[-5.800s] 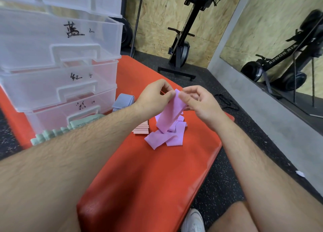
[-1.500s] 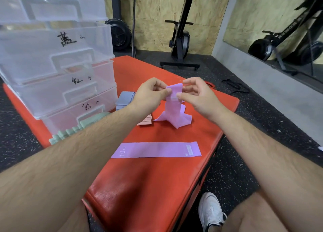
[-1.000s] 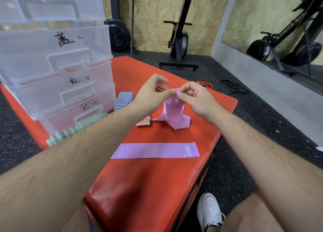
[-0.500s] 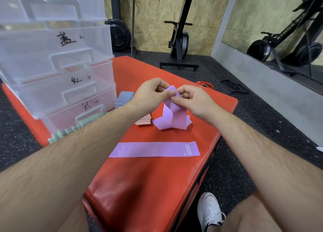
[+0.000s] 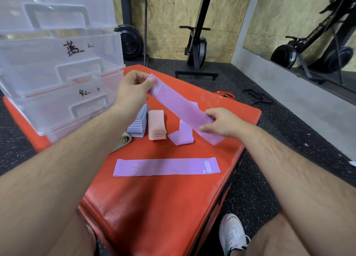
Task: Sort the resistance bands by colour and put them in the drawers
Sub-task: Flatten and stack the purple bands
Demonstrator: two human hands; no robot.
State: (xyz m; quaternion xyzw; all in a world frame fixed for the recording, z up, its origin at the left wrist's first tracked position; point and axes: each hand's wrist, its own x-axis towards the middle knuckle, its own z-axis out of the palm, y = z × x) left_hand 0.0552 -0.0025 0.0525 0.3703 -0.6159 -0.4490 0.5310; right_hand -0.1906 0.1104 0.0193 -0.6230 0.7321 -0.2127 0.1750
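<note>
A purple resistance band [image 5: 179,106] is stretched flat in the air between my hands. My left hand [image 5: 133,90] pinches its far end and my right hand [image 5: 221,122] pinches its near end. A second purple band [image 5: 166,167] lies flat on the red bench [image 5: 154,207], marked 10 LB. A crumpled purple band [image 5: 182,135] lies behind it. Beside that sit a stack of pink bands [image 5: 156,127] and a stack of grey-blue bands [image 5: 138,124]. Green bands [image 5: 123,140] peek out under my left forearm. The clear plastic drawers [image 5: 57,72] stand at the left, all shut.
The drawer unit fills the bench's far left. A red weight plate [image 5: 224,95] and a black strap [image 5: 257,98] lie on the dark floor beyond the bench. Exercise machines [image 5: 196,43] stand by the wooden wall. My white shoe [image 5: 232,234] is beside the bench at lower right.
My hands have drawn apart, pulling the held purple band out of the crumpled pile and straightening it to full length. The flat purple band on the bench was laid down since the earliest frame.
</note>
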